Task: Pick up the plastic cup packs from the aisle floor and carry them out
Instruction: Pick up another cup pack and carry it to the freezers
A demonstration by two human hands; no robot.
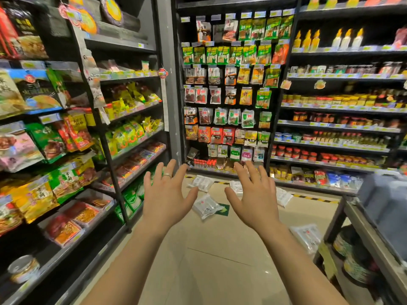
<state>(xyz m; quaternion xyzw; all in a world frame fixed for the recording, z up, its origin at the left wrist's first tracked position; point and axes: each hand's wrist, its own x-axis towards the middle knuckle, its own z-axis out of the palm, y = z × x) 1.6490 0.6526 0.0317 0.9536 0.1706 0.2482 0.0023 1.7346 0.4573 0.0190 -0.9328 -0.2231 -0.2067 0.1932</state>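
Note:
Several clear plastic cup packs lie scattered on the beige aisle floor. One pack (206, 206) lies between my hands, another (200, 182) farther back near the shelf foot. A third (283, 196) shows to the right of my right hand, and one (307, 237) lies near the metal rack at the right. My left hand (166, 195) and my right hand (253, 194) are both stretched out in front of me, fingers spread, palms down, holding nothing. A ring sits on a finger of my left hand. Part of a pack (235, 186) is hidden behind my right hand.
Shelves of snack bags (72, 133) line the left side. A wall of hanging packets (226, 95) closes the aisle ahead, with sauce bottles and jars (339, 119) to its right. A metal rack (361, 227) juts in at the right. Yellow-black tape (315, 198) marks the floor.

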